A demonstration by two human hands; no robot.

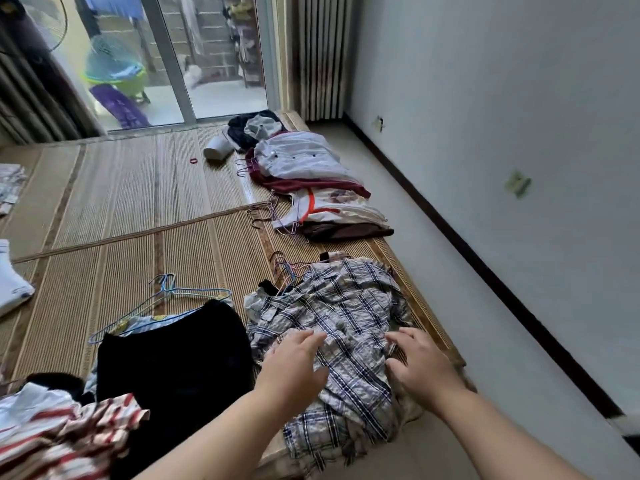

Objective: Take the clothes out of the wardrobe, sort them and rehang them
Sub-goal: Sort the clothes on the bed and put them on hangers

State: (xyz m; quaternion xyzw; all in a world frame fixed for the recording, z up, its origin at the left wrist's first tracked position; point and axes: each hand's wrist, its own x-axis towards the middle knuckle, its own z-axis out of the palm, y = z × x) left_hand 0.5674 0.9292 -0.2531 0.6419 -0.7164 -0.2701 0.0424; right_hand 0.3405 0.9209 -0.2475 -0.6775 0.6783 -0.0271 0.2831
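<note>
- Over the plaid shirt (pixel 346 317), the left hand (pixel 294 365) and the right hand (pixel 420 368) are held side by side but apart. The fingers are spread and nearly straight, and nothing is gripped. Whether the palms rest on the cloth or hang just above it cannot be told.
- The shirt is spread, crumpled, on top of the nearest pile at the right corner of the woven mat (pixel 121 202). A bunch of wire hangers (pixel 287 268) pokes out from under its far side, and its lower part droops over the near edge.
- Sorting is judged to be the step in hand. Clothes are laid in separate piles along the right side: a white and red pile (pixel 332 209), then a pale shirt pile (pixel 298 157) beyond it. No wardrobe is in view.
- For the next move, the cloth would need to be flattened or gathered, so both hands would have to close on it.
- The mat's right edge runs just beside the right hand, with the floor (pixel 433 254) below and the wall (pixel 502 98) beyond. Cloth pushed rightward could be lost over that edge.
- Open mat is left to the left and farther off. It is bounded nearby by a black garment (pixel 173 362) and a blue hanger (pixel 162 299).
</note>
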